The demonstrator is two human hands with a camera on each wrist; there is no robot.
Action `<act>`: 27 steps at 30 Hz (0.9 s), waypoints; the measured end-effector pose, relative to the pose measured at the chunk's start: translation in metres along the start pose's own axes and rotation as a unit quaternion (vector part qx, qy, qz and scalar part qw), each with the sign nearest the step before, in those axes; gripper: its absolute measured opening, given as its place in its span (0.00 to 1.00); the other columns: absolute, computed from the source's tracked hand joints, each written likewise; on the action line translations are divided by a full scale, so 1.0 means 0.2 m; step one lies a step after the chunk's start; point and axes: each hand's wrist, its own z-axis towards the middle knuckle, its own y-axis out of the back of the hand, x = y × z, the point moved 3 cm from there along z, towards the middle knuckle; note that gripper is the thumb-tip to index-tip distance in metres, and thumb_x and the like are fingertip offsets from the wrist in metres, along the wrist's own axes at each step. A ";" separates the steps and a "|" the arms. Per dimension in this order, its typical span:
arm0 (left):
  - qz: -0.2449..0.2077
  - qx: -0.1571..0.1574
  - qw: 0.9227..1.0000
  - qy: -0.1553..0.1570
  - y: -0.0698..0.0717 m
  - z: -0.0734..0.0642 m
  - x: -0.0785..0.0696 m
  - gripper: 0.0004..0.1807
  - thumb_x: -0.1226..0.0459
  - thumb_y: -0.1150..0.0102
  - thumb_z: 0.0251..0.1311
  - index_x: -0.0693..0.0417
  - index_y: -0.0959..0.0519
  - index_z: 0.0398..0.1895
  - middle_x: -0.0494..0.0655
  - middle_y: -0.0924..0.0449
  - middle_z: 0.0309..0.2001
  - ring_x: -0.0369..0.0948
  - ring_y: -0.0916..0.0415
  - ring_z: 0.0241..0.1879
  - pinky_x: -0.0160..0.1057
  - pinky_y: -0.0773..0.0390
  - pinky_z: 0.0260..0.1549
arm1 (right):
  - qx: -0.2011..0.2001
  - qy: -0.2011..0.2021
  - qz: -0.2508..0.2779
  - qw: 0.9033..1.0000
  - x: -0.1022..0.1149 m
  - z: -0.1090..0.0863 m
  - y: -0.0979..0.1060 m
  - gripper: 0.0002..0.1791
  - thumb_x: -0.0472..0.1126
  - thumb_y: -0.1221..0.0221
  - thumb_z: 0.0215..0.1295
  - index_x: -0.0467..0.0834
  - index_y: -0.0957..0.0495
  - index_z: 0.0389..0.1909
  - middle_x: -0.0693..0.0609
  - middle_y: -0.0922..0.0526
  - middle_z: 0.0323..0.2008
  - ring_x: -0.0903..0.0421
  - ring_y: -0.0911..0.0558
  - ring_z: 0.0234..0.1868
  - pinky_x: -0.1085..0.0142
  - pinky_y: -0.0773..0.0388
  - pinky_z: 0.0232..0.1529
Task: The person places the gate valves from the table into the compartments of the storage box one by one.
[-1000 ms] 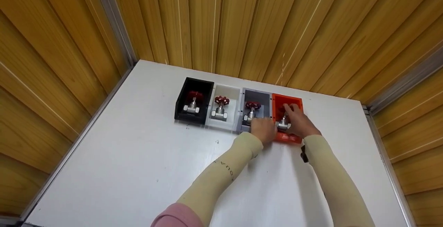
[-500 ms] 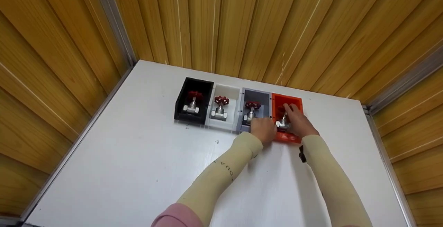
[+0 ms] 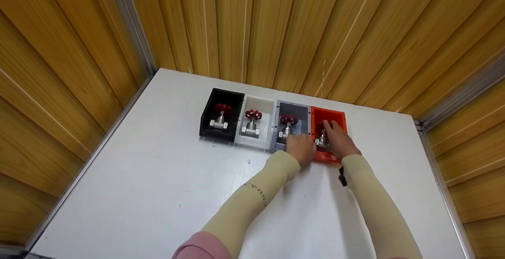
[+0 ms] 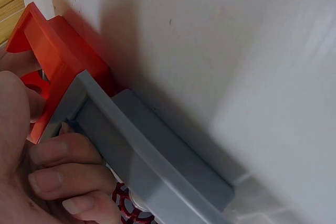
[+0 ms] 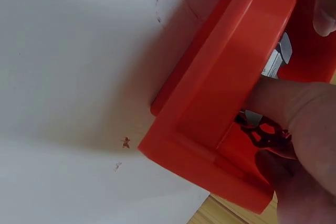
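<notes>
In the head view, my right hand [image 3: 341, 140] reaches into the red bin [image 3: 328, 113] and holds a metal valve [image 3: 321, 143] by its top. The right wrist view shows the thumb and fingers about its dark red handwheel [image 5: 265, 135]; the hand covers much of the valve. My left hand [image 3: 300, 148] grips the front of the wall between the red bin and the grey bin [image 3: 294, 107]. Its curled fingers [image 4: 73, 177] lie on the grey side in the left wrist view. A similar valve [image 3: 286, 128] stands in the grey bin.
Left of the grey bin stand a white bin [image 3: 259, 103] and a black bin [image 3: 230, 95]. Each holds a valve with a red handwheel. All the bins form a row on the white table [image 3: 158, 164], near the wood-patterned back wall [image 3: 284, 34].
My right hand has shifted slightly left and down within the red bin, still at the valve. The left hand keeps its place, and the other valves have not moved.
</notes>
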 end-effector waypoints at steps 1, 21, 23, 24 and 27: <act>0.001 0.001 1.000 -0.002 0.00 0.00 0.00 0.23 0.45 0.62 0.71 0.43 0.18 0.38 0.38 0.17 0.35 0.38 0.18 0.32 0.40 0.21 0.28 | 0.001 -0.002 0.000 1.000 0.00 0.00 0.00 0.51 0.27 0.37 0.57 0.43 0.57 0.76 0.33 0.49 0.72 0.33 0.42 0.71 0.39 0.41 0.66; -0.001 -0.001 1.000 -0.004 0.00 0.00 0.00 0.23 0.44 0.62 0.71 0.43 0.18 0.39 0.38 0.17 0.35 0.38 0.18 0.32 0.39 0.21 0.27 | 0.044 -0.041 0.038 0.997 0.01 0.00 0.00 0.52 0.31 0.38 0.61 0.50 0.60 0.77 0.36 0.57 0.76 0.32 0.51 0.74 0.35 0.41 0.64; -0.001 0.002 1.000 -0.004 0.01 0.00 0.01 0.23 0.44 0.62 0.71 0.44 0.18 0.40 0.38 0.17 0.35 0.38 0.18 0.33 0.39 0.21 0.28 | 0.043 -0.042 0.044 0.997 0.00 0.01 0.00 0.51 0.31 0.38 0.61 0.50 0.59 0.77 0.37 0.57 0.76 0.32 0.50 0.74 0.35 0.42 0.64; -0.001 0.002 1.000 -0.003 0.01 0.00 0.01 0.23 0.44 0.62 0.71 0.43 0.18 0.40 0.38 0.17 0.36 0.38 0.18 0.33 0.39 0.21 0.28 | 0.042 -0.043 0.048 0.997 0.00 0.01 0.00 0.51 0.31 0.38 0.60 0.50 0.59 0.77 0.37 0.56 0.76 0.32 0.50 0.74 0.35 0.42 0.64; -0.002 0.002 1.000 0.000 0.00 -0.01 0.01 0.23 0.44 0.62 0.71 0.44 0.18 0.40 0.38 0.17 0.36 0.38 0.18 0.34 0.39 0.21 0.29 | 0.037 -0.048 0.064 0.996 0.00 0.02 -0.01 0.50 0.31 0.38 0.61 0.51 0.57 0.77 0.38 0.55 0.76 0.33 0.50 0.74 0.35 0.43 0.64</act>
